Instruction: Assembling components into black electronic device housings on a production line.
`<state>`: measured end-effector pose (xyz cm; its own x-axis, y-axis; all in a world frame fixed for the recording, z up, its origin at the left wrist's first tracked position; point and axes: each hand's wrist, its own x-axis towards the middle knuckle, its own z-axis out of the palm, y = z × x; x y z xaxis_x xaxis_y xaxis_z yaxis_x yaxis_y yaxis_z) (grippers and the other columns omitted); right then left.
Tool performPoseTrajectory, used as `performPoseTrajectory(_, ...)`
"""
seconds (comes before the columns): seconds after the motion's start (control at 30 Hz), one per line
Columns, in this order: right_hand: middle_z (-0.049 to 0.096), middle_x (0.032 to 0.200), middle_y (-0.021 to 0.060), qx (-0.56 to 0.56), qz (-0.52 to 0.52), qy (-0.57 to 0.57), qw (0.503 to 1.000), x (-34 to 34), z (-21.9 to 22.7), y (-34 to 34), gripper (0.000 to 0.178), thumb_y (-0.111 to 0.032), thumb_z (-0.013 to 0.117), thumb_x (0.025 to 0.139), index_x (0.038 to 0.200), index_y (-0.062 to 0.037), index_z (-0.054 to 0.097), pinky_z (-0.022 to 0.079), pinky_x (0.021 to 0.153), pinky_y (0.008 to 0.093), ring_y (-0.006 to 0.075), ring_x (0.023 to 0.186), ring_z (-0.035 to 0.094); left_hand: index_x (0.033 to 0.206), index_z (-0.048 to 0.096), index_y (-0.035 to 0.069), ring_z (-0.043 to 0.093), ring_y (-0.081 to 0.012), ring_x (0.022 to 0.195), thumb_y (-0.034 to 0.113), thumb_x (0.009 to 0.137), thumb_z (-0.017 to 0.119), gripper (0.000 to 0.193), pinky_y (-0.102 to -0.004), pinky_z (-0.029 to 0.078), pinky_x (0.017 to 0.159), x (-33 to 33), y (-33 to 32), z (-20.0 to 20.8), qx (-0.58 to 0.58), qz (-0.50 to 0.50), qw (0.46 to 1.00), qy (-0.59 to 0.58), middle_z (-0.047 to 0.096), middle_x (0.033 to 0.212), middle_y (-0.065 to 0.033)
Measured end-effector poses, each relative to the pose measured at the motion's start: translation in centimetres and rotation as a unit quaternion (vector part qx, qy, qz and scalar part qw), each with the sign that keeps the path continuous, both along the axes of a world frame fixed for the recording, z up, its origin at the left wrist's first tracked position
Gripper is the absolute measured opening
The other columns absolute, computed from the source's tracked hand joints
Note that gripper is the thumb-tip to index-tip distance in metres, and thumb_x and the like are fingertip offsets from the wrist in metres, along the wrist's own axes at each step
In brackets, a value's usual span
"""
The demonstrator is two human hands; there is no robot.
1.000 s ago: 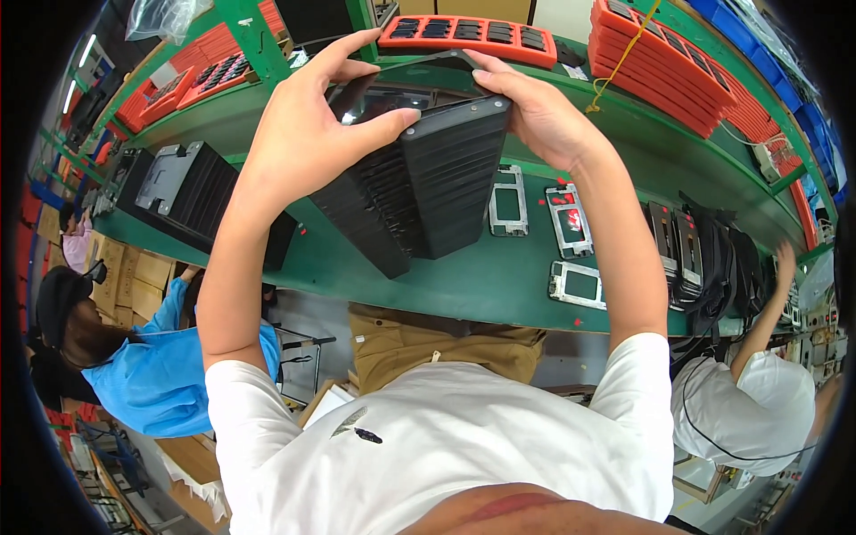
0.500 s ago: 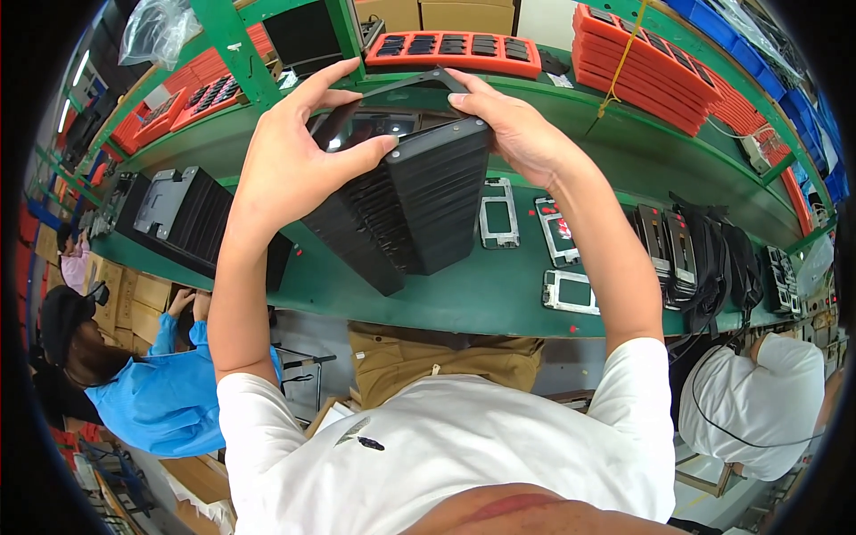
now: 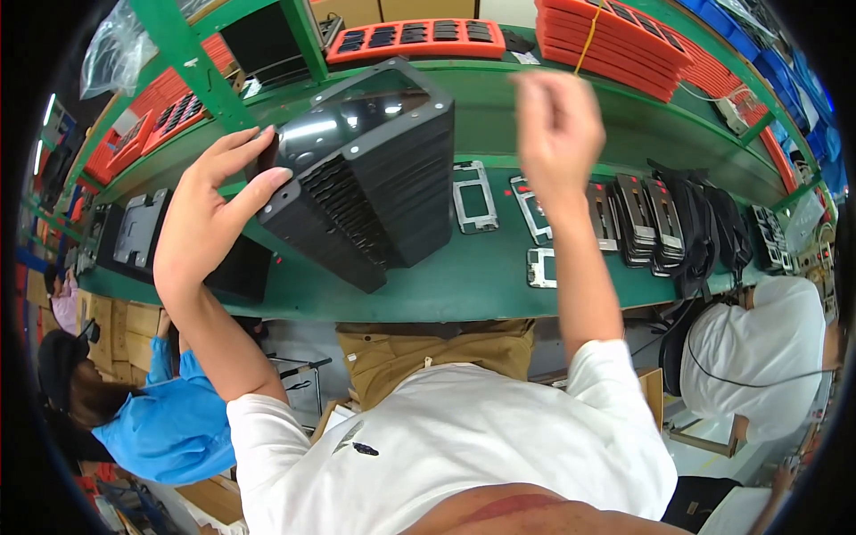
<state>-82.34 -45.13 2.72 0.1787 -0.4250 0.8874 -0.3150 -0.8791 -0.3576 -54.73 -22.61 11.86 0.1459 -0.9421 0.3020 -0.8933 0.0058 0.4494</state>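
A tall stack of black rectangular trays [image 3: 406, 187] stands on the green table, with a glossy dark panel [image 3: 357, 120] inside its top frame. My left hand [image 3: 209, 201] grips the stack's upper left corner, thumb on the near side and fingers over the far side. To the right of the stack, my right hand [image 3: 562, 134] is raised in the air, apart from it. Its fingers are curled in and partly blurred; whether they hold anything is hidden. Nearest below that hand are silver phone-like frames [image 3: 476, 196], lying flat on the table.
Another black stack [image 3: 134, 232] stands at the left. Slim dark devices [image 3: 635, 218] and black bundles [image 3: 700, 232] line the right side. Orange trays [image 3: 415, 40] fill the green shelf behind. A person in blue [image 3: 169, 419] is at the left, another in white [image 3: 758, 357] at the right.
My right hand has let go of the stack's top corner and moved right, its fingers now curled. My left hand stays on the stack, lower at its left corner. The view has shifted slightly.
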Motion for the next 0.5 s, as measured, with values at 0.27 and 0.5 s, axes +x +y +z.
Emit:
performPoseTrajectory(0.27,0.059,0.098,0.0081,0.435,0.223,-0.060,0.870,-2.0,-4.2,-3.3,0.029,-0.027,0.056,0.105,0.120,-0.0024,0.060,0.045,0.055,0.0250,0.0137,0.066,0.054,0.141,0.063,0.014,0.056,-0.0279,0.120,0.022,0.094,0.070,0.048,-0.0352,0.043,0.104,2.7,-1.7,-1.9,-0.003,-0.107,0.988,0.107,0.055,0.134,-0.0171)
performPoseTrajectory(0.5,0.056,0.086,0.0129,0.257,0.670,-0.226,0.659,5.3,-0.7,10.5,0.038,-0.035,0.042,0.109,0.083,-0.0075,0.047,0.058,0.061,0.0418,0.0260,0.073,0.064,0.143,0.061,0.013,0.052,-0.0296,0.123,0.033,0.083,0.071,0.064,-0.0368,0.036,0.110,-0.8,0.2,-2.2,-0.067,-0.037,0.997,-0.016,0.053,0.129,-0.0165)
